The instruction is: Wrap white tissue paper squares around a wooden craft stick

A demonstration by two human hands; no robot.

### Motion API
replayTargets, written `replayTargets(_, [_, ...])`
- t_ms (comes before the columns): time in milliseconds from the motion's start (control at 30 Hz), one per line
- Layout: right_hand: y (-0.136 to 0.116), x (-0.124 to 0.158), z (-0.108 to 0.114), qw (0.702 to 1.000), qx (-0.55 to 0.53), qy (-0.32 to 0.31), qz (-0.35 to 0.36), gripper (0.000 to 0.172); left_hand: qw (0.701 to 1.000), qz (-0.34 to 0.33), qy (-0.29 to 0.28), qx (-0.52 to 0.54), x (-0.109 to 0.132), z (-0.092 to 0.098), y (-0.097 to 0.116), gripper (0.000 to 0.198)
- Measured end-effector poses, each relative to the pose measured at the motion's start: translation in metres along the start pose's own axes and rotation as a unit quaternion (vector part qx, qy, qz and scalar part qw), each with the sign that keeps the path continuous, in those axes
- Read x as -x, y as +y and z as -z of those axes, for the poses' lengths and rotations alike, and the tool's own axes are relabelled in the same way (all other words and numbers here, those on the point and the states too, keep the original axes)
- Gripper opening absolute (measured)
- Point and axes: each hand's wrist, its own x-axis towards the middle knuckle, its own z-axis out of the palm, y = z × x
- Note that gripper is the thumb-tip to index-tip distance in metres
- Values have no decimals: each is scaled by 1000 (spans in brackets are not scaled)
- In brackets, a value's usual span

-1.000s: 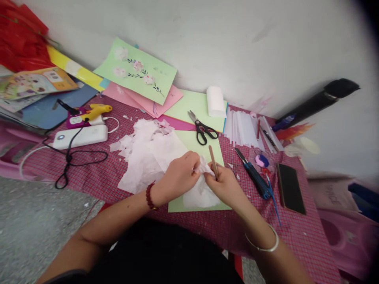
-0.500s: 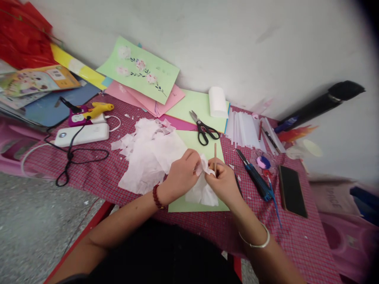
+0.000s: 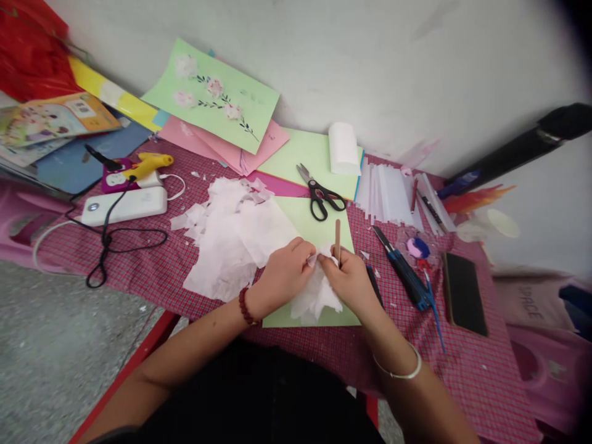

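My left hand (image 3: 289,269) pinches one side of a crumpled piece of white tissue paper (image 3: 317,299). Fingers of my right hand (image 3: 348,279) close on the tissue's other side, and a flat wooden stick (image 3: 337,237) stands up out of that same hand. Both hands are close together above a pale green sheet (image 3: 282,317). Just left of them lies a heap of torn white tissue (image 3: 231,240). Black-handled scissors (image 3: 319,191) rest beyond my hands on the green paper. How the fingertips fold the tissue is partly hidden.
Right of my hands lie a utility knife (image 3: 402,268), a phone (image 3: 465,293) and several translucent glue sticks (image 3: 386,191). A green card with paper flowers (image 3: 217,95) leans at the back. On the left are a yellow glue gun (image 3: 152,165), a white power bank (image 3: 124,206) and a tangled black cable (image 3: 106,243).
My hands have drawn closer together at the tissue, with the right fingertips now further over it. The stick stays in my right hand. The view has shifted slightly.
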Motion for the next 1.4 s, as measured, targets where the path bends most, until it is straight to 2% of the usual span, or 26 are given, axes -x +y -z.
replayTargets(167, [6, -1, 3, 999, 46, -1, -12, 25, 997, -15, 48, -62, 0, -3, -2, 7])
replayTargets(300, [9, -2, 4, 998, 58, 9, -7, 21, 999, 12, 48, 14, -1, -5, 0, 9])
replayTargets(400, [9, -3, 4, 999, 36, 0, 2, 15, 989, 84, 16, 118, -3, -3, 1, 20])
replayTargets(467, [9, -3, 5, 1000, 0, -8, 11, 13, 965, 130, -17, 228, -6, 0, -1, 24])
replayTargets(533, [10, -4, 5, 998, -60, -16, 7, 12, 923, 159, -39, 349, -10, 6, -5, 25])
replayTargets(600, [12, -3, 6, 990, -135, -24, -15, 14, 884, 176, -38, 432, -14, 13, -9, 27])
replayTargets(633, [14, -3, 7, 985, -170, -29, -30, 16, 876, 182, -34, 446, -16, 17, -10, 27])
replayTargets(700, [15, -2, 9, 972, -224, -37, -52, 21, 887, 183, -32, 423, -18, 24, -10, 23])
replayTargets(833, [15, 0, 10, 965, -254, -31, -55, 21, 944, 153, -61, 285, -11, 30, 2, 33])
replayTargets(900, [13, 2, 10, 970, -240, -25, -34, 18, 972, 130, -46, 188, -5, 28, 9, 31])
replayTargets(967, [10, 4, 8, 977, -211, -18, -5, 14, 991, 102, -6, 83, 0, 25, 14, 32])
replayTargets(1033, [7, 7, 7, 985, -173, -11, 22, 11, 997, 76, 21, 5, 3, 21, 15, 37])
replayTargets(1133, [1, 11, 5, 992, -113, -1, 49, 8, 997, 54, 16, -46, 2, 15, 13, 22])
replayTargets(1233, [-3, 13, 3, 995, -55, 33, 78, 9, 997, 42, 6, -58, -1, 10, 10, 8])
replayTargets(1300, [-3, 14, 2, 994, -30, 52, 89, 9, 998, 39, 10, -51, -2, 7, 9, 11])
replayTargets(1400, [-1, 14, 1, 996, -34, 52, 67, 4, 998, 42, 34, -18, -1, 6, 7, 11])
